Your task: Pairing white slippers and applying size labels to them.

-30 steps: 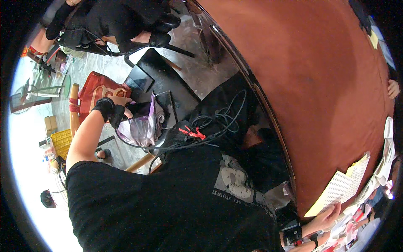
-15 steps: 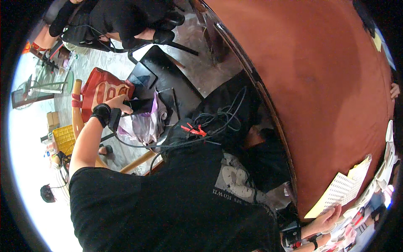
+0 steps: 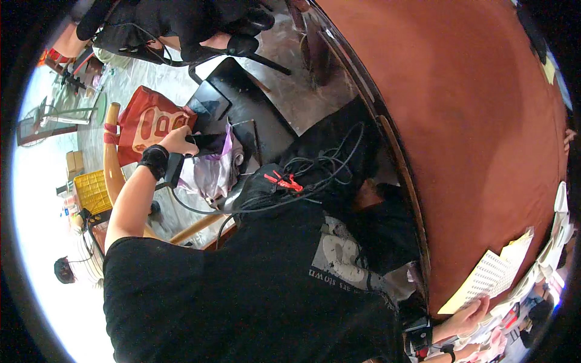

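The left hand (image 3: 177, 140) sat at about nine o'clock in the view, its arm stretched out from the black T-shirt (image 3: 254, 284) that filled the lower middle. A black wrist strap (image 3: 154, 160) circled the wrist. The fingers were curled narrow around a dark, flat object (image 3: 209, 143), too dim to tell what kind, held at the mouth of a pale purple plastic bag (image 3: 215, 172). The bag lay just at four o'clock of the hand, crumpled and slumped against a black bag (image 3: 315, 163) with tangled black cables (image 3: 321, 166) and a red clip (image 3: 284, 180) on top. A red bag (image 3: 145, 121) with pale lettering stood at eleven o'clock of the hand, touching or nearly touching the knuckles. A dark tablet (image 3: 209, 101) lay tilted at one o'clock of the hand, resting on a black chair (image 3: 254, 103).

The right hand (image 3: 469, 311) was far off at five o'clock of the view, at the edge of the brown table (image 3: 472, 121). Its fingers lay on a sheet of paper (image 3: 487, 278), pinching or pressing its lower corner; I could not tell which.
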`<action>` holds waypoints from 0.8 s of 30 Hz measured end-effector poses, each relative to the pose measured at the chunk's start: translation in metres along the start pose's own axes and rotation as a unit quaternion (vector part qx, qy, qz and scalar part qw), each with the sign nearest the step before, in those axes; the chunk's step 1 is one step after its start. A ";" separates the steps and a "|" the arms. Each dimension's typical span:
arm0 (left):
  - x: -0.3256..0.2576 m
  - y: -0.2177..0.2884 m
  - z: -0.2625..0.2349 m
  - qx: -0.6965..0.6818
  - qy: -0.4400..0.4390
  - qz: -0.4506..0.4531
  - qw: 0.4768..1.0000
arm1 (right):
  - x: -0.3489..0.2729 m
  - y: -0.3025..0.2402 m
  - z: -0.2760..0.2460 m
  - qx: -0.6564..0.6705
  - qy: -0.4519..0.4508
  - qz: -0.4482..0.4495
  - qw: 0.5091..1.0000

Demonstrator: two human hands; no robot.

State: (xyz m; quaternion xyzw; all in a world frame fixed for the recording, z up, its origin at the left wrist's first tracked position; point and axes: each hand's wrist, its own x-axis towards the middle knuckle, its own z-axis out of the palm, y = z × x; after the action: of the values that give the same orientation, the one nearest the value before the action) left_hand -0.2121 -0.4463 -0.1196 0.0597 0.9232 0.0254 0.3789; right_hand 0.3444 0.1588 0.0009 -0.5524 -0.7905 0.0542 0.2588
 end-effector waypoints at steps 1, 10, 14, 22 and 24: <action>0.000 -0.001 0.001 0.006 0.000 0.003 1.000 | 0.001 0.006 0.000 0.017 0.001 0.003 1.000; -0.020 0.019 -0.021 -0.043 -0.086 -0.004 0.995 | -0.006 -0.012 0.003 0.062 0.018 0.012 0.998; -0.014 -0.008 -0.021 -0.104 -0.055 -0.022 0.993 | -0.006 -0.006 0.003 0.072 0.016 0.040 0.996; -0.010 -0.034 -0.005 -0.155 0.017 -0.063 0.986 | -0.004 -0.002 0.003 0.077 0.008 0.016 0.997; -0.007 -0.048 0.002 -0.150 0.032 -0.051 0.987 | -0.005 -0.006 0.004 0.098 0.006 0.027 0.995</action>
State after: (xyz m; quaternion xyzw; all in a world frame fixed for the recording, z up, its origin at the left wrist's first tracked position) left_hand -0.2103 -0.4948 -0.1203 -0.0456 0.9226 0.1459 0.3543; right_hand 0.3390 0.1531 -0.0017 -0.5458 -0.7648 0.1351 0.3145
